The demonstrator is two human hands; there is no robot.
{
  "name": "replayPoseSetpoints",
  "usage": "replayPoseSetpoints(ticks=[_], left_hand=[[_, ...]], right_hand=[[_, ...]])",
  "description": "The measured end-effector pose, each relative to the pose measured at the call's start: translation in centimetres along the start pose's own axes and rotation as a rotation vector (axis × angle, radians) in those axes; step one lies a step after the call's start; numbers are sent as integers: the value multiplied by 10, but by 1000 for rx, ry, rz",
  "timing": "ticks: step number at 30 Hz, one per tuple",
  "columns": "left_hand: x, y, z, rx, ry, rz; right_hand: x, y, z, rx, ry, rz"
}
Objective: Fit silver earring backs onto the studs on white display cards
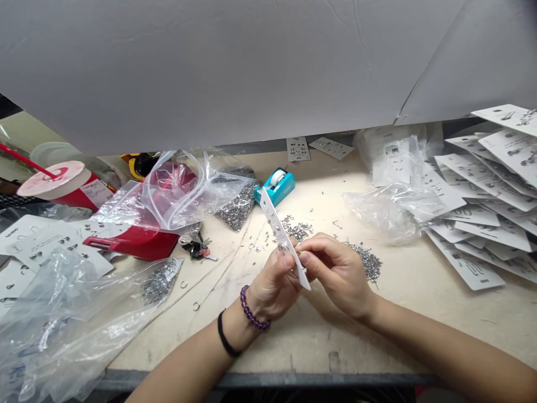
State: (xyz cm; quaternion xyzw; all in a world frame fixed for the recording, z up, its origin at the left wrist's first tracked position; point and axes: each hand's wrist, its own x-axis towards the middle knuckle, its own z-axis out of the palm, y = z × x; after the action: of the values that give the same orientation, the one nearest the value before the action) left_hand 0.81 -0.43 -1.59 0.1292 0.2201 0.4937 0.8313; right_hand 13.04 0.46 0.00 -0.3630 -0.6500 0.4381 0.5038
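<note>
Pale flat wooden worktop [403, 336]: spans the lower view.
Crumpled clear plastic bag [84, 330]: sprawls at near left.
Loose stack of white rectangular cards [465, 268]: overlaps unevenly at far right.
Bare left hand [272, 285]: grasps a thin white rectangular card [278, 226] near the lower end, thumb on the piece-bearing face.
Bare right hand [339, 274]: bends thumb and fingertips together at the opposite face; whether gripping card or some small piece, impossible to make out.
Card, same: tilts nearly edge-on above the worktop, between both hands. Bears small metal pieces. Probably very light, fairly stiff, apt to bend or crease if squeezed hard; best taken by bare margins, clear of pieces.
Teal plastic tape dispenser [283, 190]: sits just beyond the card's upper end.
Heap of tiny silvery metal pieces [368, 262]: lies just beyond the right hand. Likely slippery singly; suits a fingertip pinch.
</note>
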Motion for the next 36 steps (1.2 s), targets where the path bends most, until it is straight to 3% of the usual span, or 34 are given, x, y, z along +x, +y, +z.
replayPoseSetpoints(ticks=[5, 12, 19, 31, 36], left_hand=[[-1, -4, -1, 81, -2, 20], [-2, -3, 0, -38, -33, -51], [-2, -2, 2, -75, -26, -82], [-4, -5, 2, -51, -5, -31], [-3, -6, 1, -91, -77, -29]], right_hand=[[1, 0, -4, 35, -40, 25], [4, 0, -9, -9, -90, -47], [4, 0, -8, 24, -86, 3], [2, 1, -8, -4, -86, -71], [2, -1, -6, -42, -63, -121]])
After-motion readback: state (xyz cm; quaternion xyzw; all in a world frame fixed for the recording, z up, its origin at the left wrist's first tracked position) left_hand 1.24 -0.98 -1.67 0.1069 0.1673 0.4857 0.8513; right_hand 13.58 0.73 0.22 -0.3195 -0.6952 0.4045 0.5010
